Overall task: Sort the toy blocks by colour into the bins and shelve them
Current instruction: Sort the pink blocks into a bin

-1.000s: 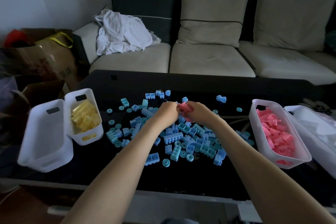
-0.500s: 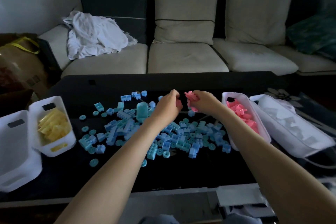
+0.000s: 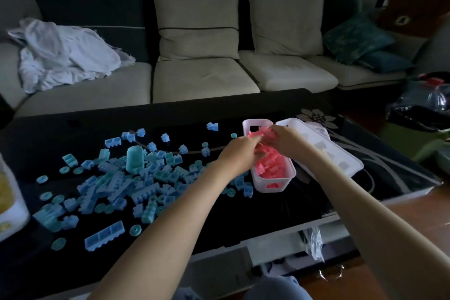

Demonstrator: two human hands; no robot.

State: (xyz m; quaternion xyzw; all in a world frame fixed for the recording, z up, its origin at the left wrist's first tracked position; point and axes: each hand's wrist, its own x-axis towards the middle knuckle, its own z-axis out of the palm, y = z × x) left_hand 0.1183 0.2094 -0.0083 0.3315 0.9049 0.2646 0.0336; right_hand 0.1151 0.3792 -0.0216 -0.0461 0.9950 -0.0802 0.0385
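Note:
Both my hands are over the white bin (image 3: 274, 186) of pink blocks (image 3: 271, 164) at the right of the black table (image 3: 219, 221). My right hand (image 3: 288, 140) pinches a cluster of pink blocks above the bin's far end. My left hand (image 3: 239, 151) has its fingers curled on the same pink cluster from the left. A wide scatter of blue blocks (image 3: 136, 180) covers the table's middle and left, with a teal cylinder (image 3: 134, 158) upright among them. The bin with yellow blocks (image 3: 9, 204) shows at the left edge.
A second white bin (image 3: 326, 151) lies just right of the pink one, its contents unclear. Behind the table runs a sofa (image 3: 202, 78) with cushions and a white cloth (image 3: 65, 53). A black bag (image 3: 421, 109) sits on the floor at the right.
Both hands have carried the pink blocks from above the blue pile rightwards to over the pink bin. The view has swung right, so the yellow bin is nearly out of frame.

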